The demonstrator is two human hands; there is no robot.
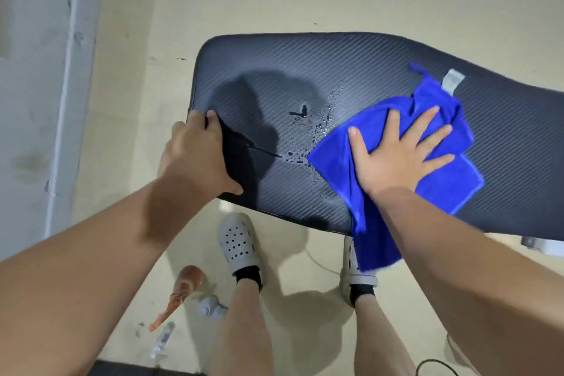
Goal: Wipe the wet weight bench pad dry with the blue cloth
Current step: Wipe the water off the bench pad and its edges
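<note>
Wiping under way. Right hand [399,156], fingers spread flat, presses blue cloth [335,159] onto bench pad [381,61], right of frame centre. Left hand [195,146] curls over pad's left edge, steadying. Water droplets [317,122] sit just left of cloth; next stroke probably needs a leftward sweep.

One bench pad, one cloth, two hands.

There is one dark bench pad [381,76] at 12 o'clock, and one blue cloth [393,180] on it at 3 o'clock. Two hands: the left hand [198,159] at 9 o'clock, the right hand [393,156] at 3 o'clock. Two grey shoes [241,243] at 6 o'clock. One brown bottle [180,293] at 7 o'clock.
</note>
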